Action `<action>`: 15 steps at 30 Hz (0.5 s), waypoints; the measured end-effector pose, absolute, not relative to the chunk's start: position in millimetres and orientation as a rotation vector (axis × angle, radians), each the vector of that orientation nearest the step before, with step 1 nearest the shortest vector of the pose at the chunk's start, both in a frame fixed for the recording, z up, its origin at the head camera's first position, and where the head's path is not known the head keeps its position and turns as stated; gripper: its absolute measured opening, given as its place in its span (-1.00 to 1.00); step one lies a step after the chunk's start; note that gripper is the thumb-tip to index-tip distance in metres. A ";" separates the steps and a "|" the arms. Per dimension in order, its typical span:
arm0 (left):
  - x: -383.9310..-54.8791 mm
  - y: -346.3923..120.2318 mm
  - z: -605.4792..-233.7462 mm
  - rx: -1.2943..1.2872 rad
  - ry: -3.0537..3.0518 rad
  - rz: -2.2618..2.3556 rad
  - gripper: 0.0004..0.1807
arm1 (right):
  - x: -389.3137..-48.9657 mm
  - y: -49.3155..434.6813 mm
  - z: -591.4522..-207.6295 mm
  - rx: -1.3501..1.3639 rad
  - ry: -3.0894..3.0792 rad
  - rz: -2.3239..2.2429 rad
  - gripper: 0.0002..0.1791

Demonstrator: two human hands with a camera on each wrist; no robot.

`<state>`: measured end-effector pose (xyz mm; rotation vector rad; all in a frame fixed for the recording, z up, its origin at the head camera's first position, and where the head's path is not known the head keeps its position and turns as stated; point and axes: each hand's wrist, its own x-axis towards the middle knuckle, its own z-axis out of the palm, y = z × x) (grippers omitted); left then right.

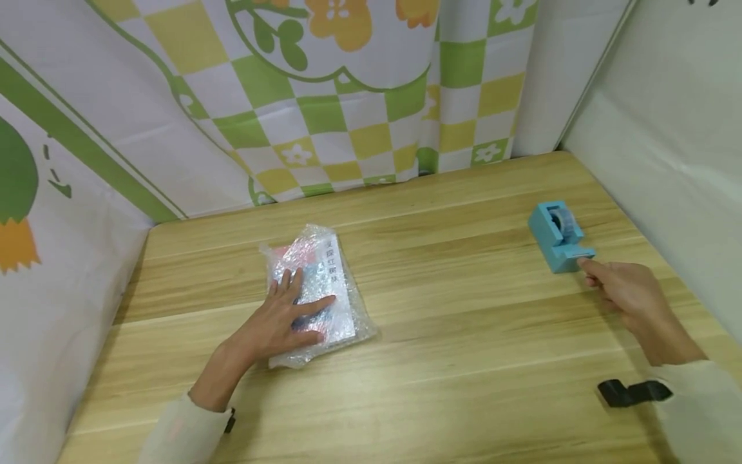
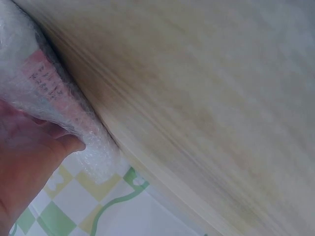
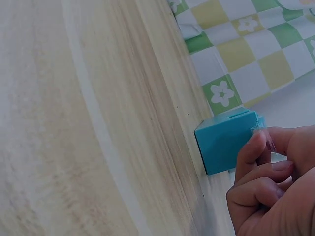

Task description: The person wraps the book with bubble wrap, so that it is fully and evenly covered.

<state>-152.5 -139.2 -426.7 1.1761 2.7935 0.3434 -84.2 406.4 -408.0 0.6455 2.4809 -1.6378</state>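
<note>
A book wrapped in bubble wrap (image 1: pixel 341 290) lies on the table left of the middle. My left hand (image 1: pixel 281 325) rests on it with fingers spread, pressing it from above. In the left wrist view, the thumb side of that hand lies along the wrap. To the right stands a blue tape dispenser (image 1: pixel 547 238) carrying a roll of clear tape (image 1: pixel 565 225). My right hand (image 1: pixel 628 293) is at the dispenser's front end. Between its thumb and forefinger it pinches a short end of clear tape (image 3: pixel 269 140), the other fingers curled in.
The wooden table (image 1: pixel 440 309) ends at a checked green, yellow and white curtain (image 1: pixel 324 122) at the back. White cloth walls stand at the left and right (image 1: pixel 666 154). Black straps (image 1: pixel 634 392) sit at the wrists.
</note>
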 end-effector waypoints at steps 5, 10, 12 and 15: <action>-152.3 -139.6 -427.8 1.187 2.801 0.347 -0.35 | -83.0 403.9 -407.5 0.683 2.591 -1.463 -0.51; -153.3 -138.5 -427.9 1.213 2.800 0.350 -0.34 | -80.3 402.8 -403.6 0.648 2.716 -1.242 -0.37; -153.5 -138.3 -427.4 1.214 2.800 0.343 -0.34 | -80.1 402.5 -401.9 0.617 2.747 -1.181 -0.35; -153.6 -138.5 -426.0 1.214 2.804 0.331 -0.34 | -81.5 401.6 -400.9 0.589 2.791 -1.097 -0.34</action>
